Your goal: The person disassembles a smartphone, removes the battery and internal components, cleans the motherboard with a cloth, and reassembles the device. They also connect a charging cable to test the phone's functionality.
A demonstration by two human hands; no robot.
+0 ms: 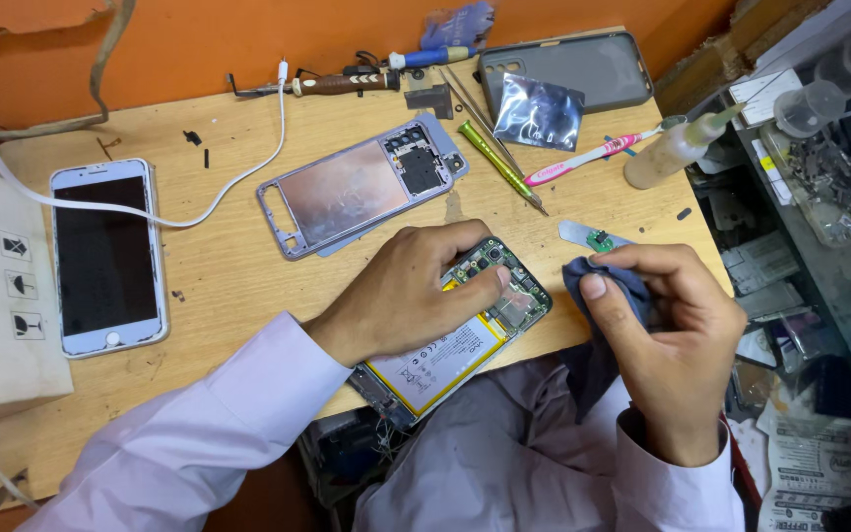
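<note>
Left hand [408, 296] pressed the opened phone [450, 335] flat at the table edge — it could slide off; right hand [667, 340] pinched a dark cloth [615, 286] — lint might snag components

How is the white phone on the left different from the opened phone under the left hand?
The white phone is whole, dark screen up, lying untouched. The opened phone shows its battery and circuit board, hangs over the table edge, and is pressed by the left hand. Both lie flat.
</note>
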